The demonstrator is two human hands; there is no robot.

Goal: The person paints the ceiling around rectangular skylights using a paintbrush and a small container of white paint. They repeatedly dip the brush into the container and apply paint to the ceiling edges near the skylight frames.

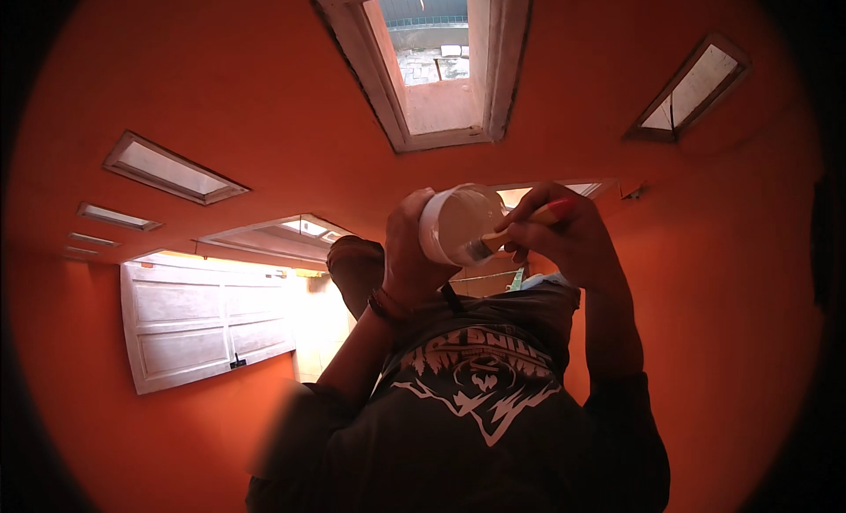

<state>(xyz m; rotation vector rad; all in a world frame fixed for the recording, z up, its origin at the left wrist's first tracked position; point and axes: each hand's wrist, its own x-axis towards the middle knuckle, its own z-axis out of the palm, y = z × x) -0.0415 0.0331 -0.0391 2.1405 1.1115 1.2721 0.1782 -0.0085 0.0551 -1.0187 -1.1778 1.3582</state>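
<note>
My left hand (407, 253) is wrapped round the outside of a white round tub (432, 229), which is tilted so that its mouth faces up and to the right. Between the bent fingers of my right hand (568, 240) is a paintbrush (499, 241) with a pale wooden handle, red toward its end. The bristle end reaches over the rim into the tub, close to its inner wall. How much paint the tub holds I cannot tell. Both hands are close together in front of my body.
An orange wall (273, 99) surrounds a white-framed window (504, 63) beyond my hands. Smaller framed windows (176, 169) (696, 85) lie to either side. At the left stands a white panelled door (181, 306) with a dark handle, beside a bright opening.
</note>
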